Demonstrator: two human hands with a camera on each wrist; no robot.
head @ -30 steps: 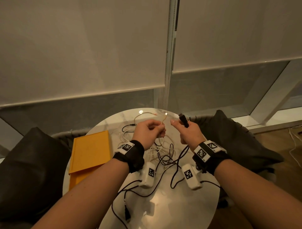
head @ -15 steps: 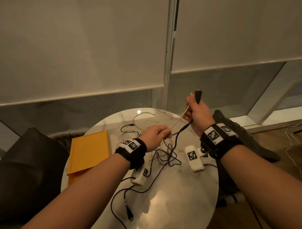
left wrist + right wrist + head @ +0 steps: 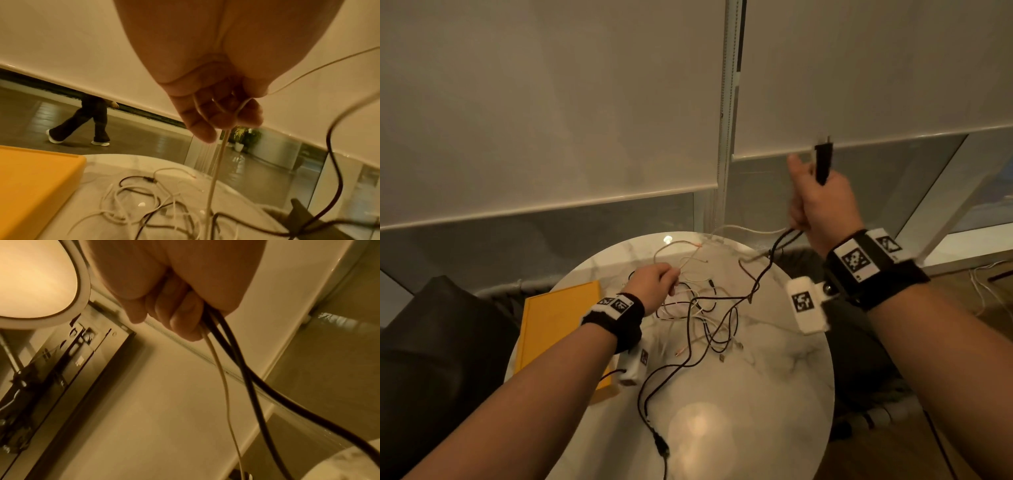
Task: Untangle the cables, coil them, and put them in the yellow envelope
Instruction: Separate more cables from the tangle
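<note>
A tangle of black and white cables [image 3: 702, 318] lies on the round marble table [image 3: 774, 394]. My right hand [image 3: 816, 202] is raised high above the table's far right and grips a black cable [image 3: 236, 353] with its plug [image 3: 823, 161] sticking up, plus a thin white cable [image 3: 218, 363]. My left hand [image 3: 654, 284] hovers low over the tangle and pinches a white cable [image 3: 218, 162] that hangs down to the pile. The yellow envelope [image 3: 558, 329] lies flat at the table's left edge, also seen in the left wrist view [image 3: 35, 186].
Dark cushioned chairs [image 3: 431, 342] flank the table on both sides. A black cable end with a connector [image 3: 661, 445] trails towards the table's near edge. Roller blinds [image 3: 551, 102] and a glass wall stand behind; a person's legs [image 3: 86, 123] pass outside.
My right hand has risen up and to the right, drawing the black and white cables out of the tangle. My left hand has stayed low over the pile, holding its white cable.
</note>
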